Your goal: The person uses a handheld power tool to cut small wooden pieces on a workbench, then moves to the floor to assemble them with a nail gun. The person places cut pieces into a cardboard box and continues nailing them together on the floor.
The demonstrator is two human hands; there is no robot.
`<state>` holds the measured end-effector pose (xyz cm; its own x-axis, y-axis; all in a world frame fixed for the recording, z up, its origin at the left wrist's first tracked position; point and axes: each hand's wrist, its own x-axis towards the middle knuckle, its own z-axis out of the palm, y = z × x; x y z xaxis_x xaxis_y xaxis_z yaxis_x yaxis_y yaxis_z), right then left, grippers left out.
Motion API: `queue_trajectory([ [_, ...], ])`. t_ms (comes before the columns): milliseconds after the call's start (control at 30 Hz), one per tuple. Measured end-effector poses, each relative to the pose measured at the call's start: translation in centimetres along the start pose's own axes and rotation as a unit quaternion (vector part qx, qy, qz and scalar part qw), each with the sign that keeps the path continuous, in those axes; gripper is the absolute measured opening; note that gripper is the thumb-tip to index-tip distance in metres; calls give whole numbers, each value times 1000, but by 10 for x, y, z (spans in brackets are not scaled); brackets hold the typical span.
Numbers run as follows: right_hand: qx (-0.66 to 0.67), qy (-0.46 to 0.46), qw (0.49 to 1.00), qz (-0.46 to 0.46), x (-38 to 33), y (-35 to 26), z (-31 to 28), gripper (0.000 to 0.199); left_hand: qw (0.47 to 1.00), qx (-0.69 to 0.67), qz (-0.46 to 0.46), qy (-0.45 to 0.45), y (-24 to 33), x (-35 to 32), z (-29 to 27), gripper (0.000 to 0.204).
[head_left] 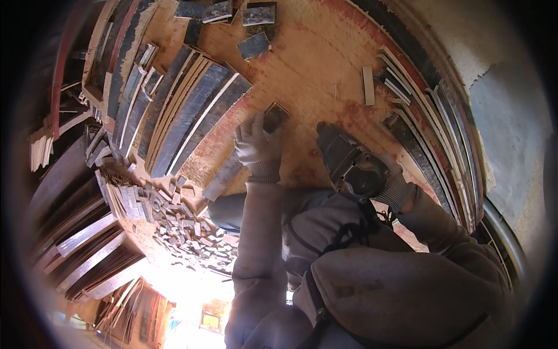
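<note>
My left hand [256, 145], in a pale work glove, grips a long dark strip of board [247, 151] that lies slanted on the reddish plywood sheet [314, 64]. The strip's far end pokes out beyond my fingers. My right hand [392, 183], also gloved, holds a grey handheld power tool [349, 163] by its body, just right of the strip, its nose pointing up over the sheet. A dark cord runs from the tool down across my chest.
Long dark board strips [186, 110] lie side by side to the left. Small offcuts [186, 224] are heaped at lower left, thin strips [418, 134] line the right edge, and short dark pieces [253, 45] sit at the top. A grey wall [505, 104] stands on the right.
</note>
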<state>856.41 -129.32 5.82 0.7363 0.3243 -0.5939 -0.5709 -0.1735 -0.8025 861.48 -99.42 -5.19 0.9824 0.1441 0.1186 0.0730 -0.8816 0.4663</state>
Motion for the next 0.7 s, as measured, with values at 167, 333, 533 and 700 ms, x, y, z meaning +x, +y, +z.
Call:
queue_trajectory([
  [167,-142,-12,990,21,4,3,-6,75,996,57,-36,-58,9,9,-3,58],
  [333,-175,14,984,4,9,19,-13,83,987,54,-89,-123,17,18,-6,63],
  [533,-155,-6,988,4,9,13,-8,73,985,53,-102,-130,18,21,-3,62],
  [700,-49,-47,998,-4,15,2,12,61,996,44,-54,-60,12,19,-7,51],
])
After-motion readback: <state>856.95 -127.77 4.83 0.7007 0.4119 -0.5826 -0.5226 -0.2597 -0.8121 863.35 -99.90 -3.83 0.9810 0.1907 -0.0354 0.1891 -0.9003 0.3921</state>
